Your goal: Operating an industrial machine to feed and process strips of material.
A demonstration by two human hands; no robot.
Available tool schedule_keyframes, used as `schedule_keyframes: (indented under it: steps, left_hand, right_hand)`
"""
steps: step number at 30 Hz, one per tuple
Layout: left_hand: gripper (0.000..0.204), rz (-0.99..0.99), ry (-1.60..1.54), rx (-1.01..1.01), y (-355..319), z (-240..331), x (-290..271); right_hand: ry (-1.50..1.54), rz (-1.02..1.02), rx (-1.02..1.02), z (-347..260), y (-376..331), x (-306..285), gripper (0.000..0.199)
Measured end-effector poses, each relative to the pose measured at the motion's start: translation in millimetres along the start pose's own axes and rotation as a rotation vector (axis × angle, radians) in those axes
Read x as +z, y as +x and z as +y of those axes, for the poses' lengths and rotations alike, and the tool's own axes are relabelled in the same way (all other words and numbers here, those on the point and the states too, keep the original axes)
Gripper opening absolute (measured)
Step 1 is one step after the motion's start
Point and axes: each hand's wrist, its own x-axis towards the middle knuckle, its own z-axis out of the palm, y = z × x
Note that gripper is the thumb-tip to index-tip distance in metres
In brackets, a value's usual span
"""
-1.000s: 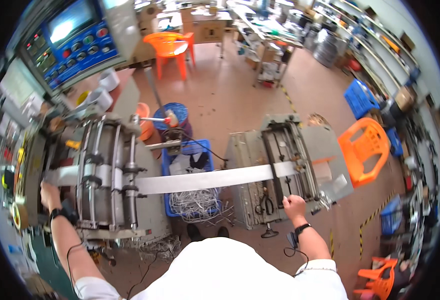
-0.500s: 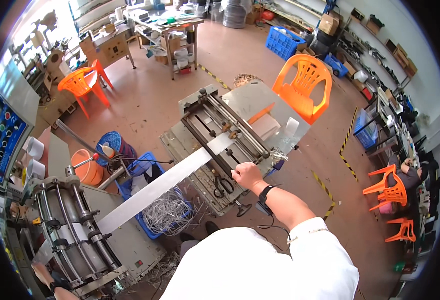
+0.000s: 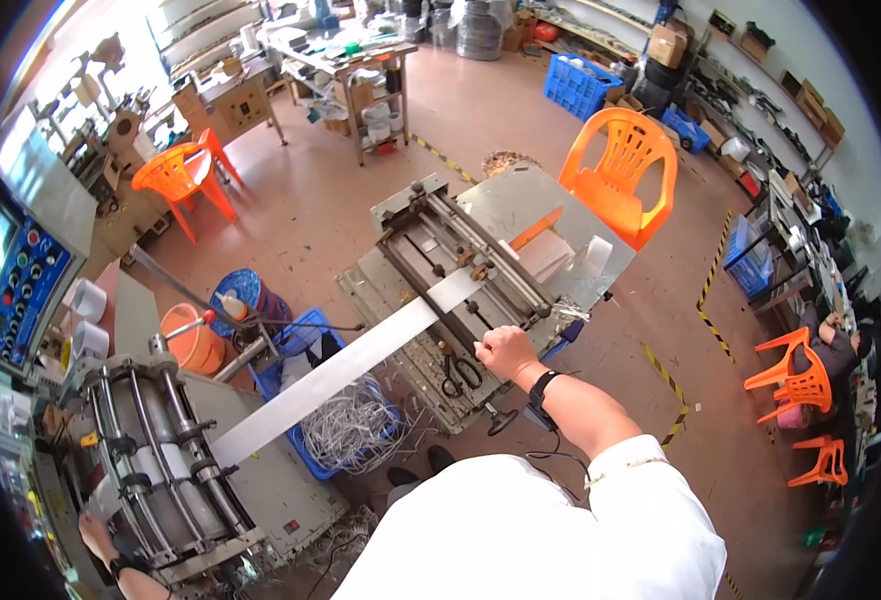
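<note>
A long white strip [image 3: 331, 372] runs from the roller machine [image 3: 166, 470] at the lower left to the rail frame [image 3: 461, 265] on the bench machine at centre. It passes between the rollers and comes out on their far left side. There my left hand [image 3: 98, 537] has its fingers closed at the strip's end. At the near right corner of the rail frame, my right hand [image 3: 508, 352] is curled closed; what its fingers hold, if anything, is hidden. Black-handled scissors [image 3: 459, 372] lie on the bench machine just left of that hand.
Beneath the strip, a blue crate [image 3: 313, 455] holds tangled trimmings [image 3: 351, 425]. An orange bucket [image 3: 193, 340] and a blue bin [image 3: 244, 295] stand behind it. A control panel [image 3: 21, 285] rises at far left. An orange chair [image 3: 621, 175] stands beyond the bench machine; a person [image 3: 829, 355] sits at far right.
The whole scene has shifted slightly to the right in view. The strip's toothed edges, distinct before, now look smooth or smeared. Both hands keep nearly the same places at the machines.
</note>
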Motion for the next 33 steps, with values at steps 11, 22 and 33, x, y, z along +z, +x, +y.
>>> schedule_keyframes:
  steps: [11, 22, 33]
  left_hand:
    - [0.026, 0.033, -0.127, 0.097, -20, 42, -34]
    - [0.027, 0.087, -0.223, 0.044, -43, 97, -59]
    - [0.024, 0.098, -0.342, 0.000, -53, 121, -62]
  right_hand:
    - [0.014, -0.079, 0.037, -2, 5, 2, 0.028]
    - [-0.021, -0.097, -0.057, -7, 5, 4, 0.024]
    - [1.017, -0.571, 0.345, -186, -10, 183, 0.028]
